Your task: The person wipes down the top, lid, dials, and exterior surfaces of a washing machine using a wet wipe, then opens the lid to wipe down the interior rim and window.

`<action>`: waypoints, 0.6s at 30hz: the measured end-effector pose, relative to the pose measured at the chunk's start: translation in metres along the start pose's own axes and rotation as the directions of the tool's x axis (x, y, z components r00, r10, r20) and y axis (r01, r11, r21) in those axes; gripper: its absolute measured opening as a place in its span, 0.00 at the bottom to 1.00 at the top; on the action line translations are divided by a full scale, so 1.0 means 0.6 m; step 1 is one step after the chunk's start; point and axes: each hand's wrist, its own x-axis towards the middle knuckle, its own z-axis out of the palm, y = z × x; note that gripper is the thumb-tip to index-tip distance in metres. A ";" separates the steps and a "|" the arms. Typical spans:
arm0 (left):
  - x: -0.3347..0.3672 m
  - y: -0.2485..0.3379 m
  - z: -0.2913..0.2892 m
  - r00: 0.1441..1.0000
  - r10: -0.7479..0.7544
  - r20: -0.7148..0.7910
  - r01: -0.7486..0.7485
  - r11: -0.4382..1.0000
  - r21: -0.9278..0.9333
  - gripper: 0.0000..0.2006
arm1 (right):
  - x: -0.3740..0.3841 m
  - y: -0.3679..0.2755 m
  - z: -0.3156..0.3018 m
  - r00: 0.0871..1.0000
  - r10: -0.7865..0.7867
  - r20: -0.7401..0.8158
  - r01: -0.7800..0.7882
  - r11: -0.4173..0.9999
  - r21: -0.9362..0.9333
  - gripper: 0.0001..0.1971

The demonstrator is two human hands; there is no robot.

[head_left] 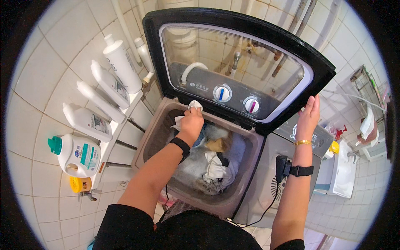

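Note:
A twin-tub washing machine stands before me, its washing tub holding grey, sudsy water. The black-framed lid is raised, its clear panel showing the dials behind. Near the tub's far left corner, my left hand is closed around a small white cloth; part of it also sticks out left of the fist. My right hand grips the lid's right edge, with some fingers hidden. Wet laundry floats in the tub: a white garment, a tan cloth and darker pieces.
On the left, a narrow shelf carries several white bottles and a green-capped detergent jug. The machine's grey right half adjoins the tub. A white washbasin is at the right. A black cable hangs from my right wrist strap.

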 end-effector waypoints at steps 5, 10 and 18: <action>0.013 0.005 -0.001 0.999 0.036 0.037 -0.037 0.999 0.027 0.14 | 0.003 0.000 -0.003 1.000 -0.004 -0.001 0.004 1.000 0.002 0.24; -0.018 -0.015 0.019 0.989 0.046 0.139 -0.025 0.988 -0.151 0.17 | 0.004 0.005 0.001 0.998 -0.054 0.012 0.055 0.998 -0.029 0.24; -0.021 0.004 -0.036 0.999 0.034 0.024 -0.027 0.966 -0.258 0.26 | 0.005 0.010 0.001 1.000 0.017 0.018 -0.018 0.999 0.048 0.24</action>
